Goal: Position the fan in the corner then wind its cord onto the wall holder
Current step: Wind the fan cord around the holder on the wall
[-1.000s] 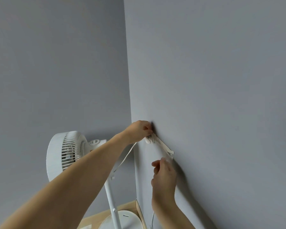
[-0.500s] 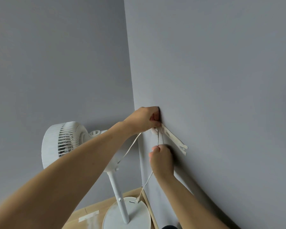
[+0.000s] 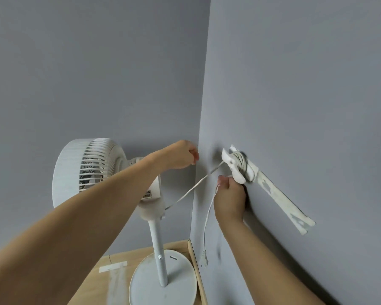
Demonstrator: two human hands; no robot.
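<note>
Left arm: A bare forearm reaches in from the lower left, crossing in front of the fan's head toward the corner of the room.
Right arm: A second bare forearm rises from the lower right, close along the right-hand wall.
Right hand (image 3: 230,198): Curled into a fist just below the wall holder, closed around the cord, its knuckles touching the holder's lower prong.
Left hand (image 3: 182,155): Fingers folded in loosely beside the corner line, well left of the holder; whether it grips anything cannot be told from this angle.
Cord (image 3: 194,187): A white flat lead runs taut from the back of the fan up to the holder, where several turns are already wrapped; a loose tail drops from the right fist down the wall.
Plug (image 3: 204,259): Hangs at the end of that tail, against the wall near the floor.
Wall holder (image 3: 237,167): A white pronged cleat fixed to the right wall, with a strip of white tape (image 3: 283,201) trailing down and to the right from it.
Fan (image 3: 86,170): A white pedestal model stands upright in the corner, its round base (image 3: 180,285) on the light wooden floor (image 3: 110,267), close to both grey walls (image 3: 295,84).
</note>
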